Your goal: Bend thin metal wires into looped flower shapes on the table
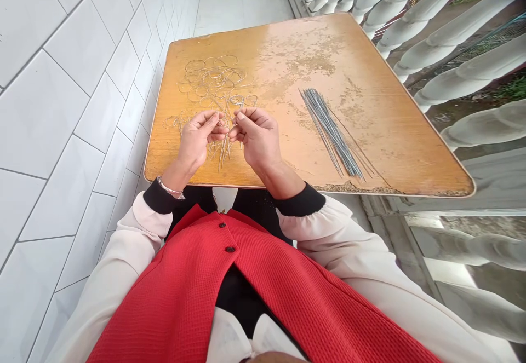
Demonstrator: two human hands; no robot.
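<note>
Looped wires (224, 82) point tails toward wearer (181, 283).

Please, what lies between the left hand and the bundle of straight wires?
Between the left hand and bundle, the head view shows the right hand, then a stretch of tabletop.

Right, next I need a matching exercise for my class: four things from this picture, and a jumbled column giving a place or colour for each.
Column 1
1. Vest
2. Wire bundle
3. Balusters
4. Wire loops

Column 2
A. On the table's left half
B. White
C. Red
D. On the table's right half

Pairs: 1-C, 2-D, 3-B, 4-A
</note>
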